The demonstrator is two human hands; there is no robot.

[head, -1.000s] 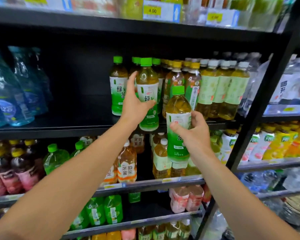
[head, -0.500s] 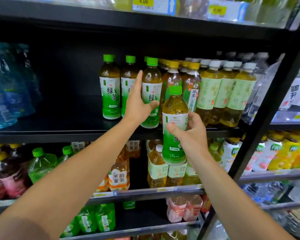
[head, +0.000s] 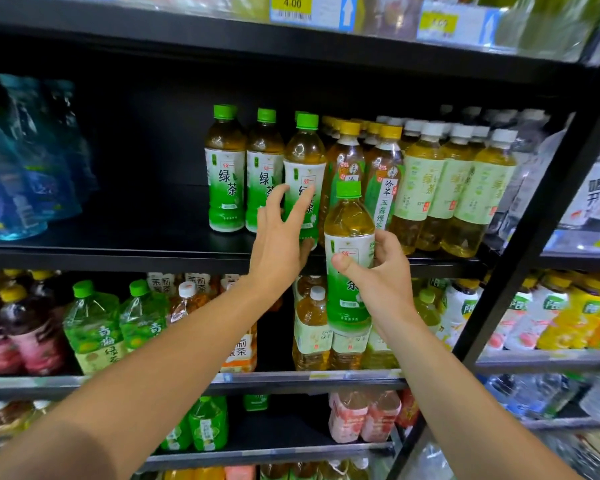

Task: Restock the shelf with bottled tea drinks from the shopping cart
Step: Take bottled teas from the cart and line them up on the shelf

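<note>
Black store shelf (head: 118, 252), green-tea row standing. Right hand (head: 378, 282) grips green tea bottle (head: 349, 258) upright, below shelf edge. Left hand (head: 281, 244), fingers spread, touches front shelved bottle (head: 303, 174). Advice: lift above lip, seat beside row, label forward.

one head-worn wide-angle cam, looked fwd and slightly up at the black shelf (head: 118, 249) from close range, arm's reach. both forearms came in from 6 to 7 and 5 o'clock. edges bent w/ lens distortion, upright post leaning at 3 o'clock. no 2nd view to overlap.
</note>
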